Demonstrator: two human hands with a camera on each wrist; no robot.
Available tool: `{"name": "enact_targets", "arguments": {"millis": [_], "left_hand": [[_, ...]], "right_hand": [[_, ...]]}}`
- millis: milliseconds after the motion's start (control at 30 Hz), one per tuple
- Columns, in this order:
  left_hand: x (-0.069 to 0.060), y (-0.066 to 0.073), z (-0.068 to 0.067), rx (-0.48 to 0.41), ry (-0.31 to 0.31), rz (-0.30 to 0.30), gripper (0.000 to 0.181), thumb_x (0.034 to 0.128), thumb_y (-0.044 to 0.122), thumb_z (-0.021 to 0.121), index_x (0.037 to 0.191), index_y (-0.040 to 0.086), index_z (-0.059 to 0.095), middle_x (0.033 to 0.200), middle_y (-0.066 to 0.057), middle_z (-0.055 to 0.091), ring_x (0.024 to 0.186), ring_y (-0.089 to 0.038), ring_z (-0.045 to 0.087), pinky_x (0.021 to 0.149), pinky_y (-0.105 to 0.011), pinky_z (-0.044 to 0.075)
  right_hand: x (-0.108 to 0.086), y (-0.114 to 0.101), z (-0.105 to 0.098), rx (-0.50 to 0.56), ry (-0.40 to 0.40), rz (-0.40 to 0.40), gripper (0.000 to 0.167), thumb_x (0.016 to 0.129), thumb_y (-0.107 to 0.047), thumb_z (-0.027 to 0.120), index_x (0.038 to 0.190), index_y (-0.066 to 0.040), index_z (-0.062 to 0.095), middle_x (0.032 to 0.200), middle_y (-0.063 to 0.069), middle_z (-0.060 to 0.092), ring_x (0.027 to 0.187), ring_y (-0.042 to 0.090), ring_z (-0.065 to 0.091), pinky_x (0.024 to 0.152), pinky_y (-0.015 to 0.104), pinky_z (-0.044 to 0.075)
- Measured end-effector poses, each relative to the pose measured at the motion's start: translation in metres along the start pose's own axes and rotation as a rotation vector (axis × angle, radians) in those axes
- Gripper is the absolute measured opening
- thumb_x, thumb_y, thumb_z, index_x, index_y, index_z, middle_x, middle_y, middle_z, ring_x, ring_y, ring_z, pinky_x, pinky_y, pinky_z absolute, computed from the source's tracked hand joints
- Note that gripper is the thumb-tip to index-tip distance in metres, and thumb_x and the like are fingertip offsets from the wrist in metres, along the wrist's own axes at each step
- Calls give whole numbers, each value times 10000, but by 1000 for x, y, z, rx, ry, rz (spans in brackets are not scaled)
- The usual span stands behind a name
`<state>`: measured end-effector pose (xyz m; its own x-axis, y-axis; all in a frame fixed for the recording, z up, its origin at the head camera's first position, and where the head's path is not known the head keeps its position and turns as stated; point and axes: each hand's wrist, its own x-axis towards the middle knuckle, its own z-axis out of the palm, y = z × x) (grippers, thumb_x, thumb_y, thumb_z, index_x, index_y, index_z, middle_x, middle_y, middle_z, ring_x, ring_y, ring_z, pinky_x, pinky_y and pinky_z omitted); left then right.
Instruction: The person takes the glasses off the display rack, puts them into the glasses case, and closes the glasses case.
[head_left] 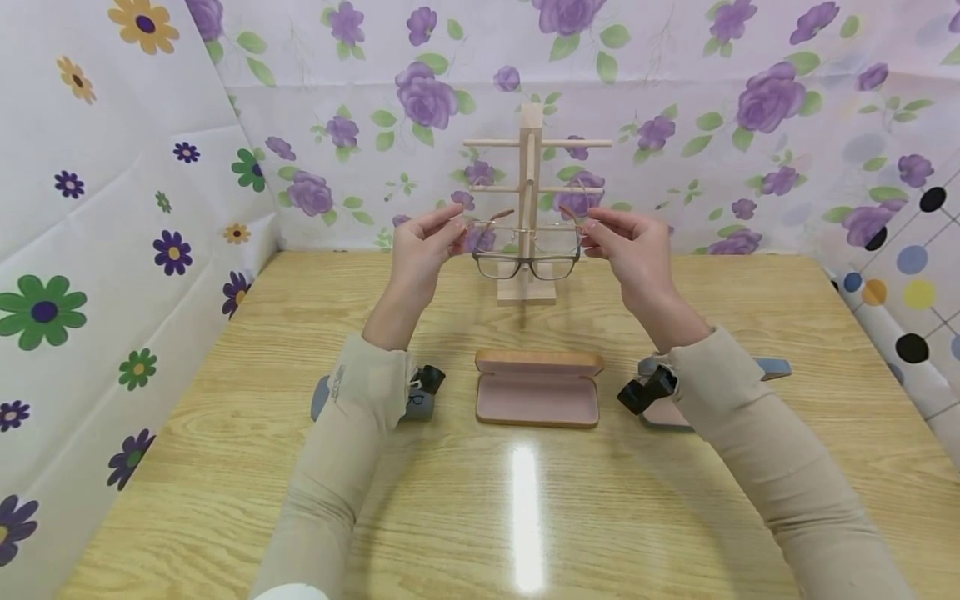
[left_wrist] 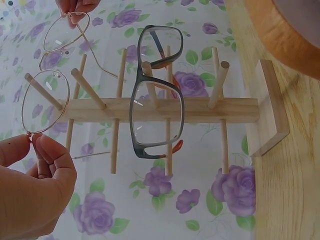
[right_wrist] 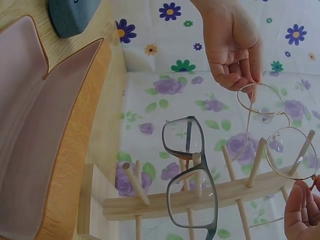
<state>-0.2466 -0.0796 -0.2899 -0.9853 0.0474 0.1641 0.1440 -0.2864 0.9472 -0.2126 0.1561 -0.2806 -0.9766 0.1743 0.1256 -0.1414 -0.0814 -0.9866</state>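
My left hand [head_left: 426, 250] and right hand [head_left: 633, 250] each pinch one side of a pair of thin gold-rimmed eyeglasses [left_wrist: 55, 74], between thumb and fingers. The gold eyeglasses are held level in front of a wooden eyeglasses stand [head_left: 529, 167], near its upper pegs. Their temples extend toward the stand; whether they touch a peg I cannot tell. Lower on the stand, dark-framed eyeglasses [head_left: 527, 265] with brownish temple tips rest on a peg, with neither hand touching them.
An open tan eyeglasses case [head_left: 537, 362] with a pink lining lies in front of the stand. A grey-blue case [head_left: 420, 407] sits partly hidden under my left sleeve. Another blue case [head_left: 772, 367], open, is partly covered by my right sleeve. Floral cloth hangs behind.
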Motion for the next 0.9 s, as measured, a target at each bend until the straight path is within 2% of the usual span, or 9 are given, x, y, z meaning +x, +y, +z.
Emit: {"name": "enact_targets", "arguments": {"millis": [567,900], "left_hand": [[-20,10,-2,-61,-46,12,344,891,-52,517,1220,-145,473,765,-7,594,677,-120,559,620,-181,487],[-33,10,-4,-75,-61,1,360,887,-54,522,1236,-127,474,750,-7,599,663,-116,559,612,-192,487]], "right_hand": [[-15,-6,-1,46,-35,-74,285,851,-46,624,1100,90,608,809,33,668,678,130,621,623,210,517],[-28,-8,-4,115,-66,-79,301,822,-35,657,1089,97,609,819,49,676,676,131,627,617,219,521]]}}
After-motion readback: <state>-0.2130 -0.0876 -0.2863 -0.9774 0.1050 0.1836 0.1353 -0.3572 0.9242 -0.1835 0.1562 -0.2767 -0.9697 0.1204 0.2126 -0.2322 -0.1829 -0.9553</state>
